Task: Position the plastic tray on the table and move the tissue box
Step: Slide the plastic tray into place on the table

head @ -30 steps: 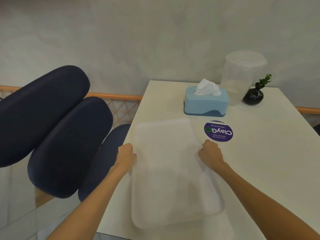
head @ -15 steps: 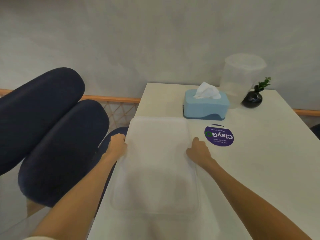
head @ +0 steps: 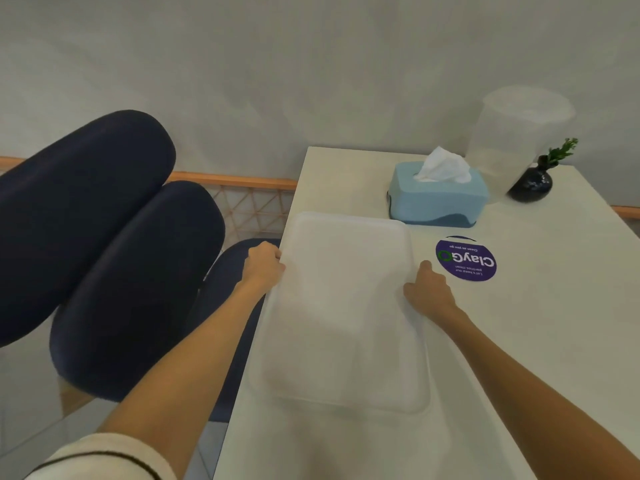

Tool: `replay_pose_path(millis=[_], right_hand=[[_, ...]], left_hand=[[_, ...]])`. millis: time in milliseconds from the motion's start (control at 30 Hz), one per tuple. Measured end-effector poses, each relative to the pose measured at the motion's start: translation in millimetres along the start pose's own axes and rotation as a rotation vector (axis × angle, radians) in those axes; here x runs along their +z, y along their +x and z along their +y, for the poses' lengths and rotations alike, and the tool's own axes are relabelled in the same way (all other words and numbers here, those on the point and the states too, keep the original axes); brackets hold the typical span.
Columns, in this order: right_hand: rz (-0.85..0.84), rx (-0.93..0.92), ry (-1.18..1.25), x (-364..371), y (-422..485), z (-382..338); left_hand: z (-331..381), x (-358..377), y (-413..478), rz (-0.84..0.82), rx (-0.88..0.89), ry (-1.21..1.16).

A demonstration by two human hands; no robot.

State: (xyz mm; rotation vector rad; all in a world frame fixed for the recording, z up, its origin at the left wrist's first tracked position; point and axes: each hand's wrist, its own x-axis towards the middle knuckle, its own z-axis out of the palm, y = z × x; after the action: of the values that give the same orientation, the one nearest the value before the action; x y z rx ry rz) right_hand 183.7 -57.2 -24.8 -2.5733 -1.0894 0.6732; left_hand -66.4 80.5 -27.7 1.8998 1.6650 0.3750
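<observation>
Tray (head: 341,306) lies flat along the left side of the white surface (head: 540,341), long axis running near to far, its left rim level with the surface's left edge. We see our left hand (head: 264,266) clenched on the left rim toward the far end, fingers curled around the edge. Right hand (head: 426,291) rests at the right rim opposite, fingers bent against the edge; we cannot tell whether that grip is closed on the rim or only pressing it. Tissue box (head: 438,194), light blue with a darker base and a white tissue standing out of the top, sits just beyond the tray's far right corner, close but apart from it. Purple round sticker (head: 465,259) is on the surface right of the tray, near the right hand. Clear lidded container (head: 516,140) and small dark vase (head: 531,183) with a green sprig stand at the far right, beside the box. Dark blue chairs (head: 104,254) at left, off the surface.
</observation>
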Motion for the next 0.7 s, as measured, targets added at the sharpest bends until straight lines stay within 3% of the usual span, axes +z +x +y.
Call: replay_pose_path(millis=[500,700], right_hand=[[0.025,-0.003,0.039,3,-8,5],[-0.001,0.002,0.203,-15,-1,25]], left_hand=[[0,2,-7,-0.054,0.075,0.101],[3,-4,6,-0.083,0.066,0.087]])
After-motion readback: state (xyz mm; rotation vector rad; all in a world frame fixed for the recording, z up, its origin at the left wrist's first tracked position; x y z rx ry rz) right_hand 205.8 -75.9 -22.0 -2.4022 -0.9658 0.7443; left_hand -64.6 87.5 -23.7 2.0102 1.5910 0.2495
